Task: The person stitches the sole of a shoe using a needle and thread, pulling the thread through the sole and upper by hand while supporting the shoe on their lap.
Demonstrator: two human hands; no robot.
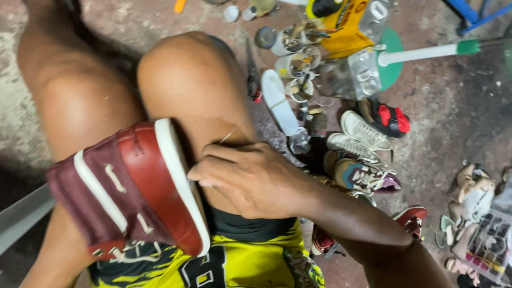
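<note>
— What are your hands doing?

— My right hand [255, 180] is curled tight, fingertips pinched against the white sole edge of the maroon shoe [133, 187]; a thin needle [227, 136] pokes up just above my knuckles. My left hand is out of sight, so I can't say whether it's open or closed

— Where does the shoe sit?

— Tilted across my lap, wedged between my thighs, sole side toward my right hand

— How will it handle?

— Light, I'd judge, with a soft upper and a stiffer rubber sole; best held by the sole rim, where it won't buckle

— And around you?

— Past my knee on the concrete floor [454, 116]: pale sneakers [361, 134], a white insole [277, 101], small tins [298, 64], a yellow bottle [349, 22]
</note>
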